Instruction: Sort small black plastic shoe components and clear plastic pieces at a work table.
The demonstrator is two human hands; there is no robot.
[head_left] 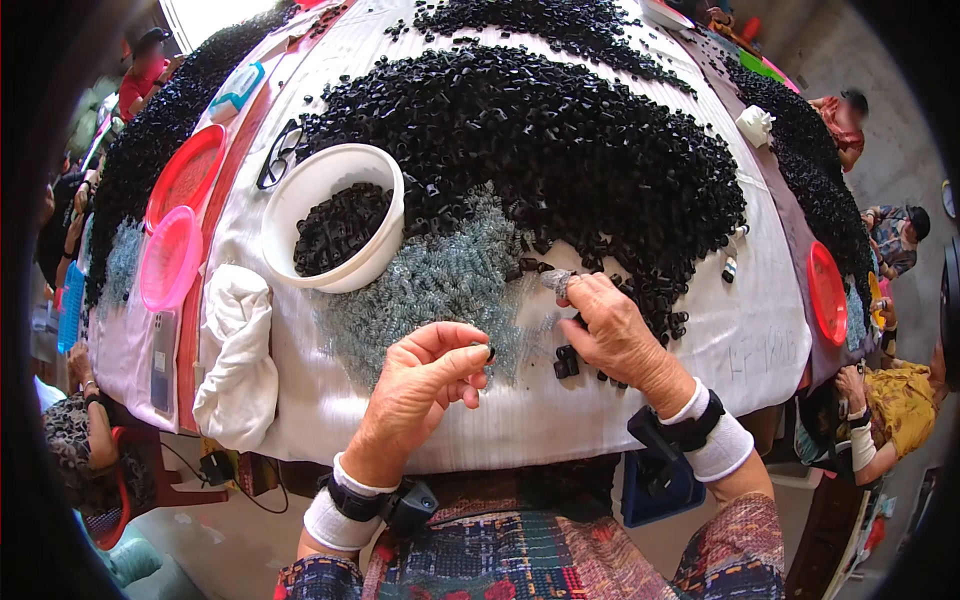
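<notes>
My left hand (425, 385) is closed in a pinch, with a small black plastic piece (490, 353) between thumb and fingertip. It hovers over the near edge of a heap of thin clear-blue coil springs (430, 300). To its right, my right hand (615, 325) is bent over the cloth, its forefinger tip wrapped in a greyish cover and reaching toward loose black pieces. A dark piece (579, 320) shows between its thumb and fingers, partly hidden. Beyond both hands spreads a large pile of black plastic pieces (520, 120).
A white tub (390, 240) of black pieces stands left of the springs, beside eyeglasses (279, 155). Farther left lie a white cloth (238, 350), a phone (162, 360), a pink basin (170, 258) and a red basin (188, 180). Several people sit along both sides.
</notes>
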